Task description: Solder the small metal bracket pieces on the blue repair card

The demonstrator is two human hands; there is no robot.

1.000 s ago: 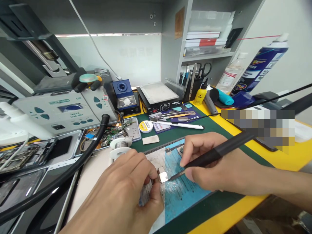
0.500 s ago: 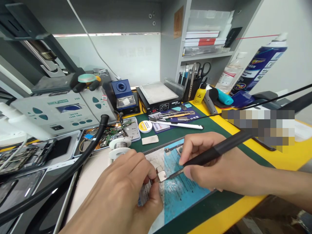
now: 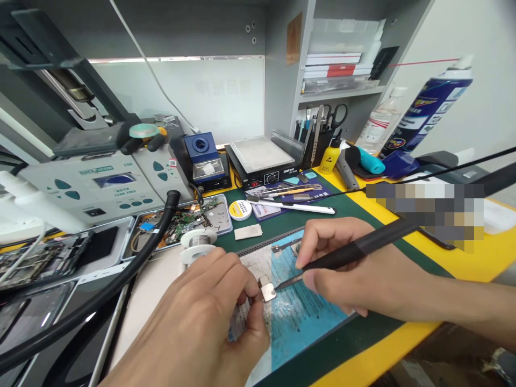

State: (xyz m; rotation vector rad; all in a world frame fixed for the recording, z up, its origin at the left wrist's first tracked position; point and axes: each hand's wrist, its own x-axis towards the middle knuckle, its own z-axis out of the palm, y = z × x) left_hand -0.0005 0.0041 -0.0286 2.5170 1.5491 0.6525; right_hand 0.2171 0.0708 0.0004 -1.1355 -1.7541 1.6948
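Observation:
My left hand is closed, thumb and fingertips pinching a small silvery metal part at its left edge. The part is held over the worn blue and white work mat. From the right, my right hand grips a soldering iron with a black handle, held like a pen. Its thin tip points down-left and ends at the right edge of the metal part; I cannot tell whether they touch. My left fingers hide the rest of the part.
Behind my left hand stands a solder spool. A tray of circuit boards lies beyond it, crossed by a thick black hose. A white-handled brush and a hot plate are further back. A dark cable runs at right.
The iron's tip has shifted slightly up along the right side of the metal part. My left hand and the part have stayed in place.

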